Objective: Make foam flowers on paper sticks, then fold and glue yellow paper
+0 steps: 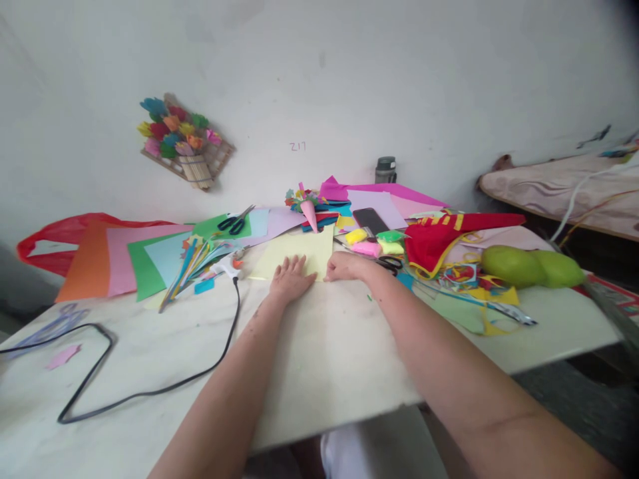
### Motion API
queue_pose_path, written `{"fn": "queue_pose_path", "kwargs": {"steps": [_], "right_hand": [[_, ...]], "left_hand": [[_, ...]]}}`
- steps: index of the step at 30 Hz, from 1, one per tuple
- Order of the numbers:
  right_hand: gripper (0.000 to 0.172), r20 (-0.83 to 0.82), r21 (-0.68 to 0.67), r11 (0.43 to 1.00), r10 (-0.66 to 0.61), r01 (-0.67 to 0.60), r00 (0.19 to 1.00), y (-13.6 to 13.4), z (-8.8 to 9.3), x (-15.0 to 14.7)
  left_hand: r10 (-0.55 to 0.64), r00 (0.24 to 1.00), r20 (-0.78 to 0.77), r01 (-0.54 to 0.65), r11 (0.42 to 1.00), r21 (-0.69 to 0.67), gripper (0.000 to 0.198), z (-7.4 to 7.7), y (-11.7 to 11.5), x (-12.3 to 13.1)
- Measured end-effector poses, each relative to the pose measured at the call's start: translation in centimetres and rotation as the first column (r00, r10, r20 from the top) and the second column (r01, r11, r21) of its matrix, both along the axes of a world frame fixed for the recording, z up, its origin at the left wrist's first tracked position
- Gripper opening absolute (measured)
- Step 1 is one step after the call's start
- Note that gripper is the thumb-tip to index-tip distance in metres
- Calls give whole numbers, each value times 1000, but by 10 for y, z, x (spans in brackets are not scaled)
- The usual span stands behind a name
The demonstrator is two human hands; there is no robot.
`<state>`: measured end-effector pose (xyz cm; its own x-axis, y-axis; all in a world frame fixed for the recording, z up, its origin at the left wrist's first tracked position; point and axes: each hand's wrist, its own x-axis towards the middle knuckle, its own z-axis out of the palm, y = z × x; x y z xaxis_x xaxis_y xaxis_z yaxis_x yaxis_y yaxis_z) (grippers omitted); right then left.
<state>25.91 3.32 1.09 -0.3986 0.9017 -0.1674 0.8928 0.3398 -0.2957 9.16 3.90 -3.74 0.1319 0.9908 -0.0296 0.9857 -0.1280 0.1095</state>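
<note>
A pale yellow sheet of paper (pixel 299 241) lies on the table in front of me. My left hand (pixel 292 279) rests on its near part with the fingers spread flat. At the sheet's near right corner, my right hand (pixel 345 266) is closed, its fingers pinched at the paper's edge; the fingertips are partly hidden. Just left of the sheet is a white glue gun (pixel 227 267) with a black cord. Black-handled scissors (pixel 390 263) lie beside my right wrist, near several bright packets of clay (pixel 367 248).
Coloured paper sheets (pixel 120 259), paper strips (pixel 192 266) and another pair of scissors (pixel 235 221) lie at left. The cord (pixel 150 392) loops across the near left table. A phone (pixel 368 219), red cloth (pixel 434 243), green fruits (pixel 532 267) and a cutter (pixel 514 311) lie at right.
</note>
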Motion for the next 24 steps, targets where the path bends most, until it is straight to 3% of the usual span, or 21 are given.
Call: {"fn": "queue_pose_path", "kwargs": {"steps": [10,15,18,21,24], "right_hand": [[27,76,-21,1000,-21,22,997,-2,7,-6],[41,134,-73,993,-88,98,987,11,2,-9],[40,142,-84,989,-105,118,984,18,-1,-7],[28,82,-111,986,-114,123,990,16,-2,-2],[19,-144,-119,977,-193,176,971,7,0,-3]], "left_hand": [[7,1000,-2,-7,1000,-2,76,1,-3,2],[22,1000,-12,-22,1000,-3,77,2,-3,3],[28,999,-24,-29,999,-14,77,2,-2,4],[30,999,-25,-30,999,-29,76,3,-2,4],[29,999,-16,-30,999,-33,77,5,-3,5]]}}
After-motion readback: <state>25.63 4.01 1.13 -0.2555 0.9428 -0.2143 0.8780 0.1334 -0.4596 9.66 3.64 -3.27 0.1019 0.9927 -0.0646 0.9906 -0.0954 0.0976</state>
